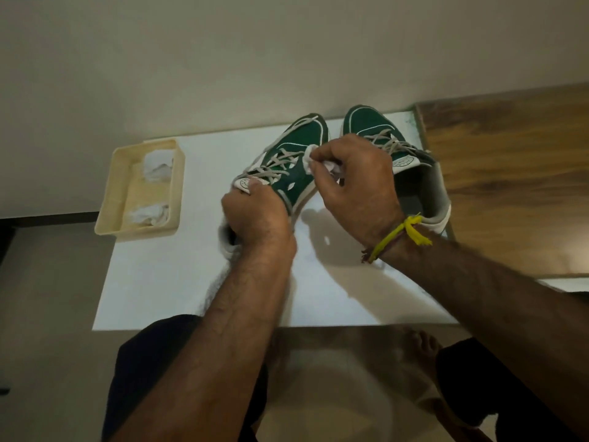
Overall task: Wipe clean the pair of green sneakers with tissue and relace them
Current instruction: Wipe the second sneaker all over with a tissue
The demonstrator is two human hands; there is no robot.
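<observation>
Two green sneakers with grey laces sit at the far side of a white sheet (191,282). My left hand (255,215) grips the left sneaker (296,145) at its heel and tongue, tilting it onto its side. My right hand (353,177) pinches a crumpled white tissue (310,157) and presses it against the green side of that sneaker. The right sneaker (373,122) stands upright behind my right hand, partly hidden by it, with its laces threaded.
A cream plastic tray (118,199) holding crumpled white tissues sits at the left edge of the sheet. A wooden surface (510,173) lies to the right. My knees and bare feet show below the glass table edge.
</observation>
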